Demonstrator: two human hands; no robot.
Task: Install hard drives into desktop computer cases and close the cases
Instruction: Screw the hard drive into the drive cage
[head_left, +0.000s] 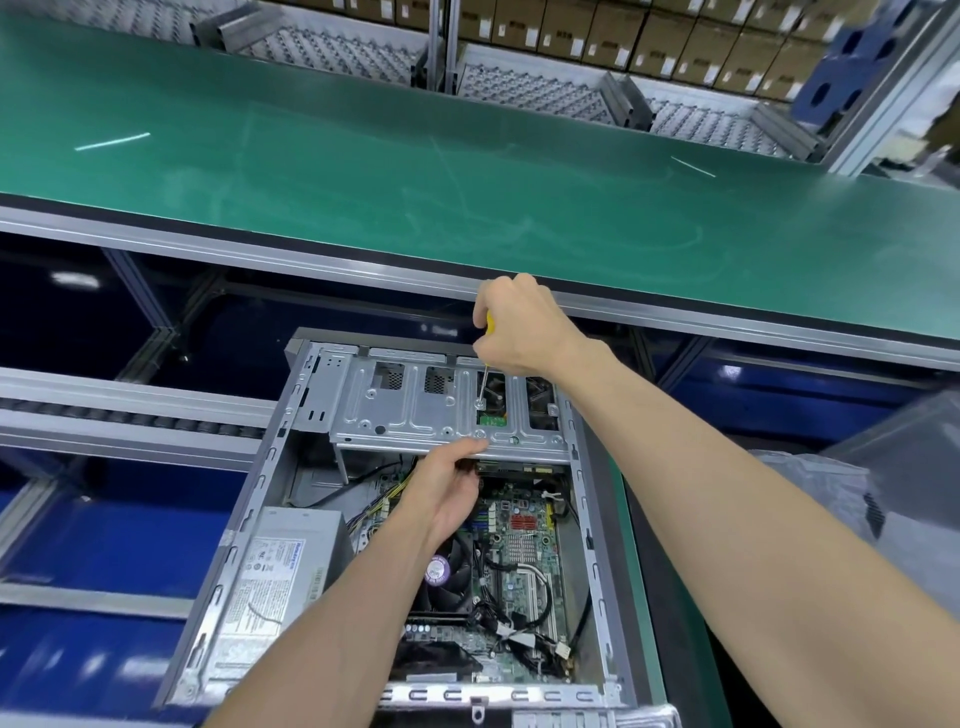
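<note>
Open desktop case (582, 525) at the near bench edge, drive cage (415, 410) across its far end. The hard drive (491, 421) is glimpsed through a right-hand cage slot — steadied from below by the left hand (449, 488), fingers curled under the cage lip. The yellow-handled screwdriver (484, 364) is gripped by the right hand (519, 322), fingers wrapped round the handle; its shaft is best kept square to the screw (479, 401) — a tilt would likely cam it out.

My right hand (522, 325) sits just above mid-frame, fingers curled tight in a fist, knuckles up, the forearm running down to the lower right corner. My left hand (447, 483) lies lower, near the middle, palm turned rightward, thumb stretched up, fingers curled under, its forearm rising from the bottom edge.
</note>
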